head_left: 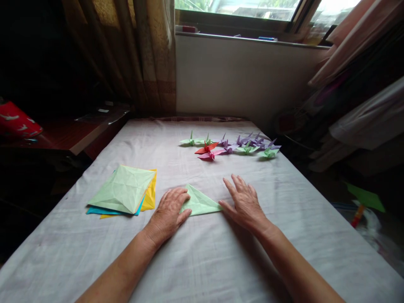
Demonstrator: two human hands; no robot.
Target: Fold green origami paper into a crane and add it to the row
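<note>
A pale green origami sheet [202, 203], folded into a triangle, lies on the cloth-covered table in front of me. My left hand [170, 209] holds its left corner down, fingers above and thumb below, covering that corner. At the opposite tip is my right hand [244, 203], with its fingers spread and its thumb touching or very close to the paper. Nothing is held in the right hand.
Left on the table [183, 261] is a stack of creased paper squares [121, 189], green over blue and yellow. Several folded paper cranes [248, 148], green, purple, red and pink, stand toward the back right. Clothes [369, 122] hang beyond the right edge.
</note>
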